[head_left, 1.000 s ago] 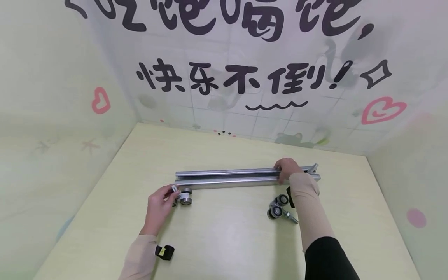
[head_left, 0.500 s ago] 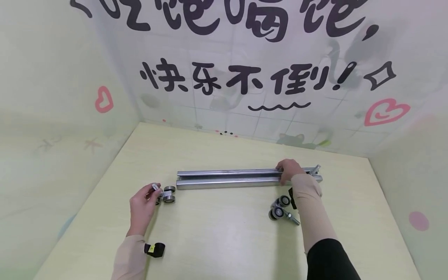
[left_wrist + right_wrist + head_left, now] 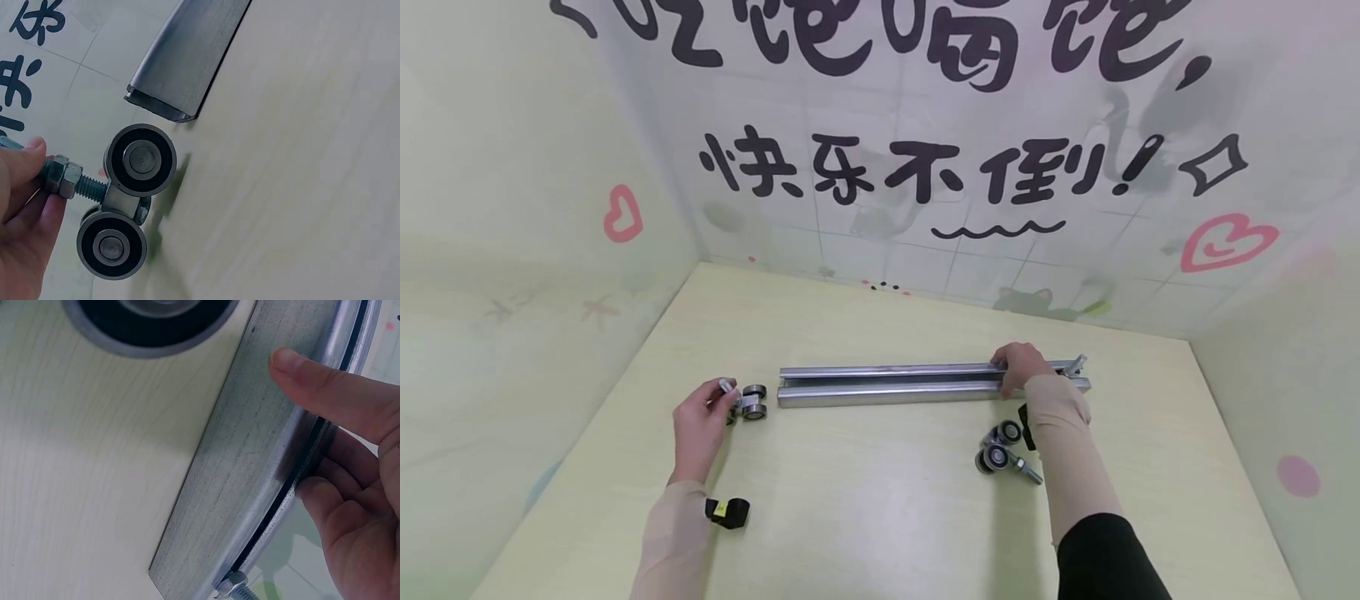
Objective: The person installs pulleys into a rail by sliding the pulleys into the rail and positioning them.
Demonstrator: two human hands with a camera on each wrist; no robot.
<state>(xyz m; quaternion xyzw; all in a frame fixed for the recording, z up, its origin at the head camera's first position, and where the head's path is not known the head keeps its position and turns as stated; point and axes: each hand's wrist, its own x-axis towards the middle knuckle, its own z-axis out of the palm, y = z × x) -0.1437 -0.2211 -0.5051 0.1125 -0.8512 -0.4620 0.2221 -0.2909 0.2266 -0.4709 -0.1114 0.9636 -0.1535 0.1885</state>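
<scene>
My left hand [image 3: 698, 423] pinches the threaded bolt of a roller trolley [image 3: 125, 201], its wheels toward the rail. In the left wrist view the nuts [image 3: 62, 177] sit right at my fingertips, and the wheels are close by the rail's open end. The slotted metal rail [image 3: 887, 392] lies across the table, slot upward. My right hand [image 3: 1021, 367] grips it near its right end, thumb on the front side and fingers over the slot. A bolt [image 3: 236, 586] sticks up from the slot at that right end; what it belongs to is hidden inside the rail.
Another roller trolley [image 3: 1000, 446] with a bolt lies on the table in front of the rail, beside my right forearm. Printed walls [image 3: 880, 250] enclose the pale table [image 3: 865, 492] at the back and both sides.
My left hand has carried the trolley leftward, away from the rail's left end, then slightly farther back. My right hand stays on the rail.
</scene>
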